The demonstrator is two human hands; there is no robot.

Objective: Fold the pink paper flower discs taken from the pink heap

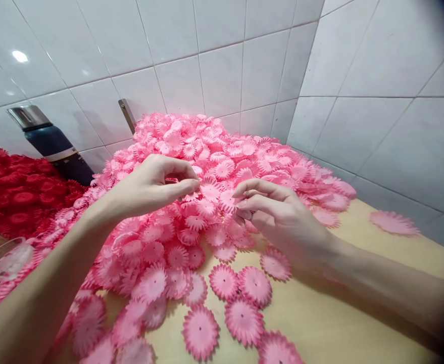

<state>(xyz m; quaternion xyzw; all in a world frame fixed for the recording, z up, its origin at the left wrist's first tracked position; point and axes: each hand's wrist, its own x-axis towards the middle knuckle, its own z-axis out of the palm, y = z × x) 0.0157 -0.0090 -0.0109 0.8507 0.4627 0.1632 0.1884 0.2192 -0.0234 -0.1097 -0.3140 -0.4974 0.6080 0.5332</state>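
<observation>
A big heap of pink fabric flower petals covers the back of a pale wooden table. My left hand hovers over the heap with thumb and fingers pinched on a pink petal piece. My right hand is just to the right, fingers curled, pinching the edge of the same or a neighbouring petal at about the same height. Loose single petals lie flat on the table in front of both hands.
A heap of red petals lies at the left. A dark bottle with a metal cap leans on the tiled wall. A clear plastic container sits at the left edge. One petal lies apart at the right.
</observation>
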